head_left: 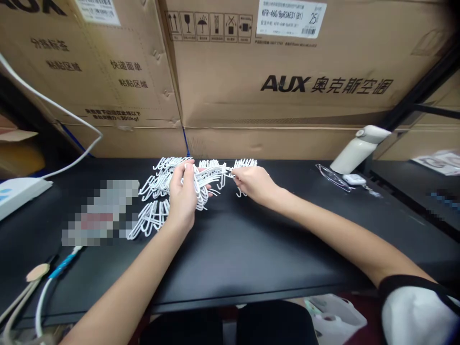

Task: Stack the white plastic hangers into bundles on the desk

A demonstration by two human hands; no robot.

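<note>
We appear partway: clusters of slim white bent hooks [157, 184] lie on the flat black desk [251, 261], our left hand [183, 191] grasps a matching unplaced bundle [211, 175], our right hand [254, 183] pinches its end.

The white hooks [207, 177] look smooth and faintly glossy, the black surface [251, 258] smooth with a dull sheen, the box [223, 81] matt cardboard, the bottle [354, 152] satin-smooth.

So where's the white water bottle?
In the head view, the white water bottle is right of the right hand, on the black tabletop, just behind a small white case.
</note>
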